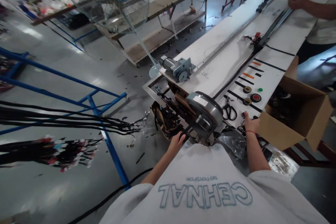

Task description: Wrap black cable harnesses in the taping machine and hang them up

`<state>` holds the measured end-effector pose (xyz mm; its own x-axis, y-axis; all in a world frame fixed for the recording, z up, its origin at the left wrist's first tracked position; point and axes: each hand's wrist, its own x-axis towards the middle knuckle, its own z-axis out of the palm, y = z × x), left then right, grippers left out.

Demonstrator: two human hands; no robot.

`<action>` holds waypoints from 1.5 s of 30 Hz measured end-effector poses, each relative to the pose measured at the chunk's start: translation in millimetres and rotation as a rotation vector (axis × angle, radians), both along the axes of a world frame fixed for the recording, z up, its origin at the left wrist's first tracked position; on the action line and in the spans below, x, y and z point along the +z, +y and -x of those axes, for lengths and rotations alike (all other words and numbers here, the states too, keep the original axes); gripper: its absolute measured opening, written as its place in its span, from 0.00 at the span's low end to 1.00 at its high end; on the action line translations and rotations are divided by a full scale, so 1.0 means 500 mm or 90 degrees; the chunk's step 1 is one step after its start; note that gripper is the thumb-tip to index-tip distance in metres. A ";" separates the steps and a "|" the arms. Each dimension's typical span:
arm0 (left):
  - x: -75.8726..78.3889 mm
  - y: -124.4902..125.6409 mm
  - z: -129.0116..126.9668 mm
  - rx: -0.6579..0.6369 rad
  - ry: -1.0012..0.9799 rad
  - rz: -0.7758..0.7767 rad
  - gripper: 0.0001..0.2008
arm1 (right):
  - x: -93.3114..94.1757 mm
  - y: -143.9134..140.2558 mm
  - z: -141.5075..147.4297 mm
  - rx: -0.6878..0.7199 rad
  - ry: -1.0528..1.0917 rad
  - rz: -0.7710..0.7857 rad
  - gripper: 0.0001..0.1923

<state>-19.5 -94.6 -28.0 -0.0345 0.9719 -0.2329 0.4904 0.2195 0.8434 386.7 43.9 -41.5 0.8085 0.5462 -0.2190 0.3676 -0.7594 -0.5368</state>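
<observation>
A worker's left hand point(177, 142) grips a thin, black, cable-like strand point(187, 129) at the near end of a long, white-topped bench point(223, 52), fingers closed around it just beside a round, grey-and-black metal wheel unit point(204, 106). The strand looks light and flexible, likely to bend easily rather than break, with a smooth covering that could slip through a loose grip. The better hold appears to be the free stretch short of the wheel unit, pinched firmly between thumb and fingers clear of the metal.

Matte black and narrow, the strand runs from the hand up toward the unit's near side; whether it joins the dark line point(236, 73) stretching along the bench beyond cannot be told. The right hand point(252, 125) rests at the panel's near right edge, thumb extended by a small, dark red knob point(243, 114); whether its fingers are clamped on anything cannot be told. Black-handled scissors point(230, 112) lie between the wheel unit and a red, black-collared push button point(256, 97). At far right, a co-worker's hands point(298, 0) meet above the bench.
</observation>
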 end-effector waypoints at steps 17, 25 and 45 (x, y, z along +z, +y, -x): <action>0.033 0.102 -0.062 -0.023 0.026 -0.034 0.23 | -0.003 -0.010 0.002 0.008 0.013 -0.024 0.45; -0.004 0.080 -0.028 -0.097 0.102 -0.010 0.15 | 0.001 -0.016 0.005 0.010 0.019 -0.032 0.43; 0.014 -0.072 0.060 0.085 0.056 0.055 0.29 | 0.005 -0.018 0.010 -0.001 0.022 -0.026 0.41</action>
<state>-49.7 -130.8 -20.8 -0.1855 0.9339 -0.3057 0.5229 0.3572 0.7739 381.5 35.0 -38.9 0.8015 0.5545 -0.2238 0.3478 -0.7368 -0.5798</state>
